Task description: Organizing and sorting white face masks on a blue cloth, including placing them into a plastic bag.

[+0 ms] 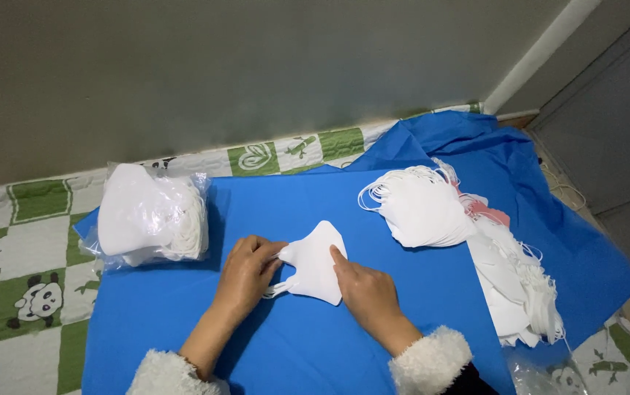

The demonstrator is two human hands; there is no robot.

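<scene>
Two hands meet on one white mask lying flat on the blue sheet: the left hand pinches its ear-loop edge, the right hand presses fingers together on its right side, its long axis running away from the person.

A cloth lies spread over a patterned mat on what seems to be the floor, against a wall. On the cloth's middle lies a single mask, between the left hand and the right hand. A bagged stack of masks sits to the left; a loose pile of masks lies to the right, trailing toward the near edge.
</scene>
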